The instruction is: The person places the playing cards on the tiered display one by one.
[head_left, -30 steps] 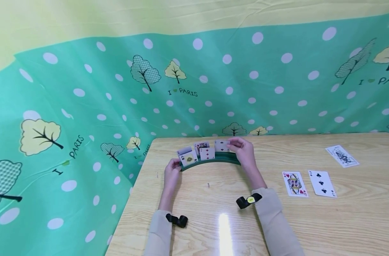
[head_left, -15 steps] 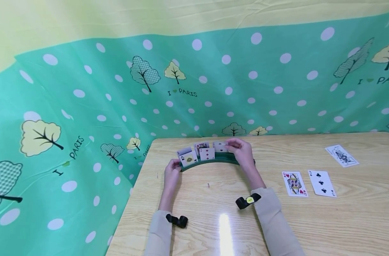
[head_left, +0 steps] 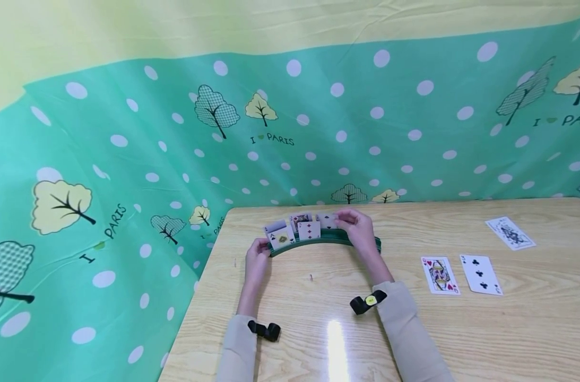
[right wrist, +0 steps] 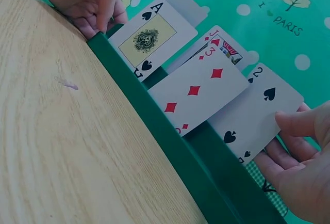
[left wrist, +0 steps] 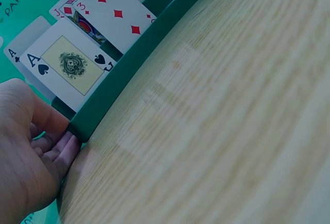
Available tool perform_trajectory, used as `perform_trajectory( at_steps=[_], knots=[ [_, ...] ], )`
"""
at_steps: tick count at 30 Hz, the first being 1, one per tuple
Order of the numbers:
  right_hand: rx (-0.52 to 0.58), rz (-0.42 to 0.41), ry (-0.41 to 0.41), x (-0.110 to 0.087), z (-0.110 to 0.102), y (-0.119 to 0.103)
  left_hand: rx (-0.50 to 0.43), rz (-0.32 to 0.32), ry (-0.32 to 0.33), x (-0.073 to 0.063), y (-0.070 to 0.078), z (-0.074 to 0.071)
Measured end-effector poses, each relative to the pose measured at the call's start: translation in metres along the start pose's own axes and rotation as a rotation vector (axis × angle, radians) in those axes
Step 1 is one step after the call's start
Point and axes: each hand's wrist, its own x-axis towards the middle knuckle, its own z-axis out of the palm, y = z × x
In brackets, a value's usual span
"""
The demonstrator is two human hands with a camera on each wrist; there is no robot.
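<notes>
A curved green card holder stands toward the back of the table. My left hand grips its left end between thumb and curled fingers. With thumb and fingertips, my right hand pinches the right edge of the two of spades, which stands in the rear part of the holder. In front stand the ace of spades and the three of diamonds. Behind them, partly covered, are another black ace and the jack of diamonds.
To the right, flat on the wooden table, lie a face card of hearts, the three of clubs and a joker-like card. A green dotted curtain hangs behind the table and along its left side.
My right hand has shifted slightly left and down with the two of spades, baring the holder's right end. The left hand keeps its place on the holder.
</notes>
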Motion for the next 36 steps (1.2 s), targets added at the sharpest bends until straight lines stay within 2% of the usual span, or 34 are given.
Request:
perform_trajectory(
  at_steps=[12, 19, 24, 32, 36],
  knots=[
    [-0.003, 0.005, 0.040, 0.000, -0.001, 0.004, 0.005, -0.005, -0.002, -0.001, 0.003, 0.003],
    [-0.067, -0.065, 0.011, 0.000, -0.009, -0.003, 0.015, -0.003, 0.007, -0.001, 0.000, 0.002],
    [-0.111, -0.083, 0.010, 0.001, -0.037, -0.010, 0.014, -0.008, 0.005, -0.002, -0.001, 0.002],
    [-0.212, -0.049, 0.118, -0.005, -0.104, -0.022, 0.025, -0.008, 0.008, 0.000, -0.001, 0.001],
    [-0.251, -0.043, 0.145, -0.011, -0.136, -0.026, 0.020, -0.010, 0.005, 0.001, 0.000, 0.000]
  ],
)
